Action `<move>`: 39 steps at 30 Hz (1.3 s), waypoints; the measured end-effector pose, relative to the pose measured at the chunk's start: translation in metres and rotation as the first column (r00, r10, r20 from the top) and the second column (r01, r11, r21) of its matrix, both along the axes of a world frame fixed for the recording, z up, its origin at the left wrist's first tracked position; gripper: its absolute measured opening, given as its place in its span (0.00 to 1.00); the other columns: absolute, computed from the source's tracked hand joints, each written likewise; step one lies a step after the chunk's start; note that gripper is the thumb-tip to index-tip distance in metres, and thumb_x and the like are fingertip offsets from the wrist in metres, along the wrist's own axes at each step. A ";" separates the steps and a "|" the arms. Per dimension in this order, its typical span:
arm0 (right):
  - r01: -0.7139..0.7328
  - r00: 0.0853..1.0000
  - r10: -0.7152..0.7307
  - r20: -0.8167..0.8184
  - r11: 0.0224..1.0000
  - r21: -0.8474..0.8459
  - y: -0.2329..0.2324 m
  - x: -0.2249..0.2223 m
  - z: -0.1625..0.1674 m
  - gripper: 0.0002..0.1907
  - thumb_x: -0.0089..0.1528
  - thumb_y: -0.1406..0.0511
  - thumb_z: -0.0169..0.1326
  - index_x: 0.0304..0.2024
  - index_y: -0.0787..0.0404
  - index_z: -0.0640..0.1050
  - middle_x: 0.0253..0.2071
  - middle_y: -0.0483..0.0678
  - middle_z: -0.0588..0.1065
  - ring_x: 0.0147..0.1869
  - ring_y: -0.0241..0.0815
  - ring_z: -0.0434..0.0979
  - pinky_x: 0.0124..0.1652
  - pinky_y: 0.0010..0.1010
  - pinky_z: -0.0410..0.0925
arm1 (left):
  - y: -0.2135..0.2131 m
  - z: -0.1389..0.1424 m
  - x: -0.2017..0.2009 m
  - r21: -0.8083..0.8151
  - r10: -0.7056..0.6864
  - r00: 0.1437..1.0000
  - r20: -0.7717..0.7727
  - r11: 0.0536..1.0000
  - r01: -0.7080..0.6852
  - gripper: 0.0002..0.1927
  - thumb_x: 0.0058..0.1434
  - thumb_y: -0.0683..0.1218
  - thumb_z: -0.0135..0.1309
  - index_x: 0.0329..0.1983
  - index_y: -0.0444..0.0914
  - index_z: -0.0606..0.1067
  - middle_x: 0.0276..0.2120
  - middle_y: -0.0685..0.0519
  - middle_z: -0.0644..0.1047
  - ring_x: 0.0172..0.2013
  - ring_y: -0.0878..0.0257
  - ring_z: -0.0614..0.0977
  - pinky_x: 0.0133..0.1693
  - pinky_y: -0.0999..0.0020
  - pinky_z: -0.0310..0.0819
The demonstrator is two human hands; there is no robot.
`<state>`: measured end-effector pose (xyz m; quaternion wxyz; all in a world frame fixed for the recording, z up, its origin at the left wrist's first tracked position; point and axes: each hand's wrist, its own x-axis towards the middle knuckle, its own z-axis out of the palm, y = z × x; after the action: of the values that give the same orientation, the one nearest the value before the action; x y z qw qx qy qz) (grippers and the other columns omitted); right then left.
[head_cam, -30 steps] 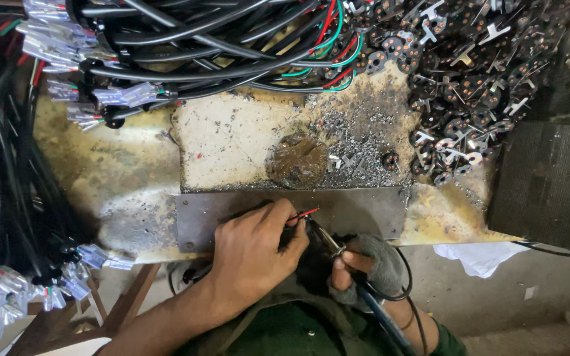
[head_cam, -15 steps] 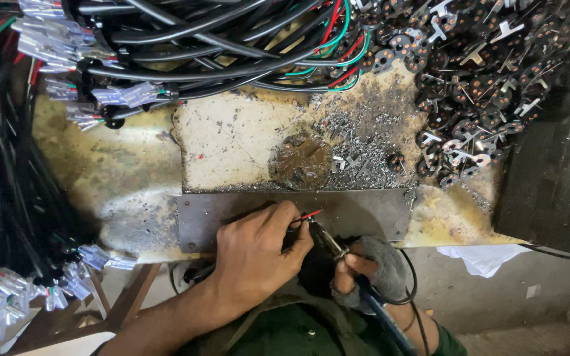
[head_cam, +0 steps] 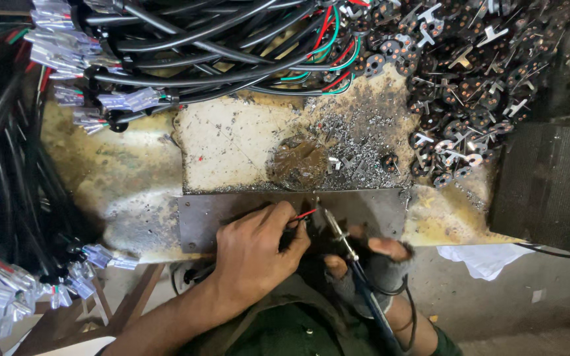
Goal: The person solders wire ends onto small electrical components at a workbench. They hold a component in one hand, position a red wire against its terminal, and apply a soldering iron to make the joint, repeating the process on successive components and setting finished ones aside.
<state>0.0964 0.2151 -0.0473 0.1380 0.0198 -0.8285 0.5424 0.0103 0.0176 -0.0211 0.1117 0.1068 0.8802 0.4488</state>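
Stained workbench [head_cam: 120, 171], littered with solder scraps, is bearing a metal plate [head_cam: 232, 214]. Left hand [head_cam: 255, 254] is pinching a thin red wire [head_cam: 305, 214] over it: light, limp, best gripped near its tip. Right hand [head_cam: 374, 267], gloved, is gripping a soldering iron [head_cam: 338, 231].

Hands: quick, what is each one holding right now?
Left hand: closed, pinching a red wire.
Right hand: closed around a soldering iron.

Black cable bundle [head_cam: 186, 46] far left, pile of small metal plug parts [head_cam: 470, 86] far right, white cloth [head_cam: 479, 260] near right.
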 end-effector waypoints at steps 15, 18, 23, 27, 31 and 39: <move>0.333 0.701 0.664 0.258 0.014 -0.943 -0.004 -0.012 -0.054 0.22 0.67 0.60 0.48 0.51 0.75 0.76 0.43 0.58 0.77 0.50 0.47 0.76 0.52 0.34 0.71 | -0.007 -0.003 -0.001 -0.011 -0.034 0.999 0.037 0.999 0.034 0.17 0.48 0.47 0.61 0.39 0.36 0.74 0.29 0.43 0.79 0.29 0.41 0.81 0.30 0.48 0.74; -0.149 0.932 0.344 0.111 0.647 -0.748 -0.023 -0.019 -0.037 0.13 0.70 0.70 0.57 0.45 0.56 0.64 0.55 0.58 0.71 0.62 0.46 0.73 0.57 0.38 0.71 | -0.001 -0.006 0.000 -0.067 -0.018 0.996 0.084 0.997 0.023 0.12 0.53 0.48 0.60 0.34 0.38 0.73 0.27 0.45 0.79 0.28 0.42 0.81 0.29 0.48 0.74; -0.155 0.969 0.236 0.069 0.805 -0.573 -0.027 -0.022 -0.045 0.20 0.67 0.74 0.60 0.46 0.54 0.61 0.46 0.50 0.78 0.54 0.39 0.81 0.53 0.31 0.74 | 0.000 -0.007 0.000 -0.036 -0.007 1.000 0.009 0.999 0.007 0.10 0.53 0.46 0.59 0.35 0.38 0.73 0.27 0.46 0.78 0.28 0.44 0.81 0.29 0.49 0.74; -0.087 0.910 0.146 0.389 0.982 -0.165 -0.014 -0.007 -0.056 0.14 0.60 0.76 0.63 0.43 0.59 0.75 0.39 0.50 0.80 0.44 0.42 0.81 0.45 0.29 0.72 | -0.001 -0.001 -0.002 0.032 0.051 0.998 0.032 0.998 -0.052 0.13 0.48 0.46 0.66 0.32 0.38 0.75 0.29 0.48 0.78 0.28 0.47 0.81 0.28 0.54 0.73; -0.157 0.939 0.056 0.340 0.948 0.277 -0.002 0.001 -0.058 0.12 0.60 0.69 0.66 0.38 0.53 0.75 0.37 0.40 0.80 0.41 0.31 0.78 0.44 0.26 0.62 | -0.005 0.005 -0.003 0.237 0.101 0.988 0.117 0.963 -0.126 0.10 0.49 0.41 0.66 0.34 0.37 0.80 0.31 0.50 0.79 0.26 0.57 0.83 0.28 0.65 0.75; 0.085 0.846 -0.074 0.529 0.996 0.003 -0.010 -0.011 -0.036 0.04 0.63 0.70 0.62 0.39 0.61 0.79 0.33 0.42 0.80 0.35 0.32 0.78 0.37 0.21 0.67 | -0.001 0.003 0.007 0.375 0.186 0.979 -0.086 0.916 -0.141 0.07 0.56 0.36 0.66 0.38 0.34 0.82 0.32 0.49 0.80 0.31 0.61 0.84 0.33 0.70 0.77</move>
<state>0.0855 0.2049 -0.0837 -0.0725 -0.1656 -0.8290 0.5292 0.0170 0.0170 -0.0182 -0.0013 0.0786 0.7916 0.6059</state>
